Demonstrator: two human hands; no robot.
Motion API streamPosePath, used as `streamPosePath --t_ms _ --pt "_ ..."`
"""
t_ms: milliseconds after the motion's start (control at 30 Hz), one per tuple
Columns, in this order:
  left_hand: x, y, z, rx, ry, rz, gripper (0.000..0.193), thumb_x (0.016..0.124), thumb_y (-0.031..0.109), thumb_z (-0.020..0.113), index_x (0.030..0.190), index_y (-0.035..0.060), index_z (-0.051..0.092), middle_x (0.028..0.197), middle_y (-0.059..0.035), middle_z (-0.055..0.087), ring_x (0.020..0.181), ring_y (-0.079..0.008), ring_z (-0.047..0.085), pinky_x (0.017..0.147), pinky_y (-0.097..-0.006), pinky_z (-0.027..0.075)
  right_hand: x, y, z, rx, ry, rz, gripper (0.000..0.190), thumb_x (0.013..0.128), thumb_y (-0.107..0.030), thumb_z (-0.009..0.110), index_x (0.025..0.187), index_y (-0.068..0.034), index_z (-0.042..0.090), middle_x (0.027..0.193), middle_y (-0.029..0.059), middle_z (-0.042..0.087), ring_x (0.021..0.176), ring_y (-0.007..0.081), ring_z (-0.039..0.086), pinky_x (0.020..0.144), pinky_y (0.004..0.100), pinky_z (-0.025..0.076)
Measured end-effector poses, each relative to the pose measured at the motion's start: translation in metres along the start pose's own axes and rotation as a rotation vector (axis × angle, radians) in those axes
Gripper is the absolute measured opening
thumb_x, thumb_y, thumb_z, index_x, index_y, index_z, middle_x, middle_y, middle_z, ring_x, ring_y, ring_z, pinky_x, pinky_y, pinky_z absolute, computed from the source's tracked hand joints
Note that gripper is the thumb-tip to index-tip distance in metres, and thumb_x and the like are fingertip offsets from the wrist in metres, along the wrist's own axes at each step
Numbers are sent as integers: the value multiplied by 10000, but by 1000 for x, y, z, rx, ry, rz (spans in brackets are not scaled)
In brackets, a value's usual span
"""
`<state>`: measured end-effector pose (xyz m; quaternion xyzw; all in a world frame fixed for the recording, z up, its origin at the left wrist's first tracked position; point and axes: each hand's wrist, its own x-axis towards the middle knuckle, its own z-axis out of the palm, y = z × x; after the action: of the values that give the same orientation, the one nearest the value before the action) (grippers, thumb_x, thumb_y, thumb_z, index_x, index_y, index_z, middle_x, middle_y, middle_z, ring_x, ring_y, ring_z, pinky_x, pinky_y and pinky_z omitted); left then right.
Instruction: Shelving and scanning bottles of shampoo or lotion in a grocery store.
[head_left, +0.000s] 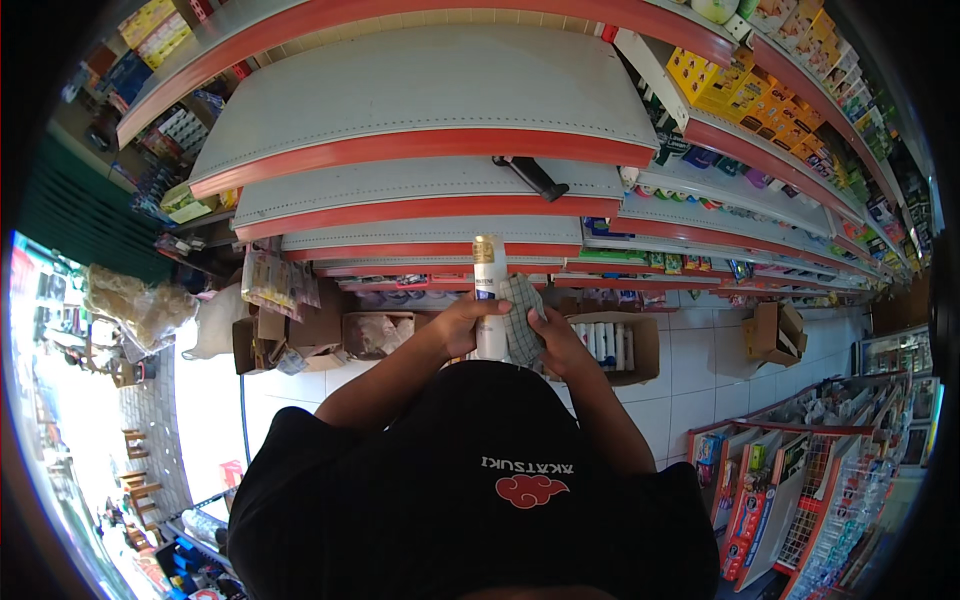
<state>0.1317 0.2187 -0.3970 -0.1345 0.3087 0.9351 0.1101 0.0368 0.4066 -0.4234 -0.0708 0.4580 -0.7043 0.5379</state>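
My left hand (463, 324) is closed around a white Pantene bottle (491, 341) with a gold-coloured top, held upright in front of my chest. A grey-green checked cloth (523, 319) is gripped in my right hand (559, 341), close against the bottle's right side. Beyond my hands rise grey metal shelves (435, 90) with red front edges. A black handled object (534, 178) lies on the second shelf, its handle sticking out over the edge. To the right of my right hand, an open cardboard box (645, 349) on the floor holds several white bottles (606, 345).
More cardboard boxes (379, 334) stand on the tiled floor at left, and another box (776, 334) at right. Stocked shelves (750, 90) run along the right. A rack of packaged goods (780, 480) stands at lower right. Plastic packs (277, 281) hang by the left shelf end.
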Motion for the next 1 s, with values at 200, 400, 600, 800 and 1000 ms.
streamPosePath --t_ms 200,400,600,800,1000 --pt "-3 15 -8 357 253 22 572 994 287 644 1447 20 419 1224 -133 640 1060 -295 670 965 -454 553 5 -18 3 -479 295 -103 502 947 -276 717 1341 -2 571 1133 98 706 994 196 678 926 370 526" --pt "-3 15 -19 262 56 -9 842 990 733 265 1516 80 347 1335 -130 568 1204 -289 589 1008 -498 509 21 -50 21 -1093 538 -928 532 894 -52 623 1418 -57 534 1404 193 580 1291 363 574 1060 450 459" --pt "0 28 10 -36 -67 68 1071 835 895 145 1597 147 236 1561 -137 388 1437 -330 395 1166 -542 341 36 -33 52 -1408 150 -883 666 789 67 560 1443 -57 527 1592 156 379 1514 381 258 1216 537 254" --pt "7 37 -40 -74 133 160 823 994 727 176 1403 73 464 1069 -159 656 979 -345 676 875 -482 578 0 -12 43 -1260 -337 -682 605 774 86 512 1364 -23 589 1472 164 540 1436 363 426 1182 474 341" --pt "-1 46 -53 -169 247 181 573 1079 531 289 1403 102 489 1051 -143 653 1001 -325 687 869 -463 581 5 -24 28 -745 299 -757 481 949 2 507 1431 -6 504 1363 230 596 1300 332 571 1034 386 470"
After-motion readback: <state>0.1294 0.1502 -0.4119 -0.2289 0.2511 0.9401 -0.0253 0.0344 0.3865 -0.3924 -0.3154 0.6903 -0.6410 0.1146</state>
